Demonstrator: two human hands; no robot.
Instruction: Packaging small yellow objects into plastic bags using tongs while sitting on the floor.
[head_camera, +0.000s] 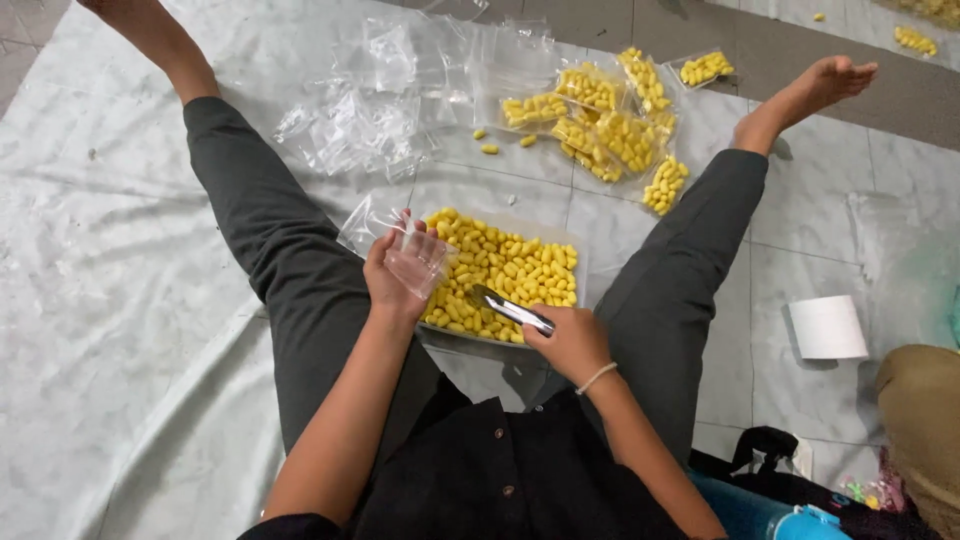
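Left hand (392, 275) fingers pinching clear bag (418, 258); right hand (570, 342) fingers clenched around metal tongs (510, 309)

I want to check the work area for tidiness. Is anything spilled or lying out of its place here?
Yes. A few loose yellow pieces lie on the sheet, outside the tray and beside the filled bags. A white paper roll lies alone on the tiles. Nothing looks damaged.

Left hand (392, 272) grips a small clear plastic bag (418, 258). Right hand (570, 340) holds metal tongs (508, 308) over a clear tray (452, 340) of yellow oval pieces (510, 268).
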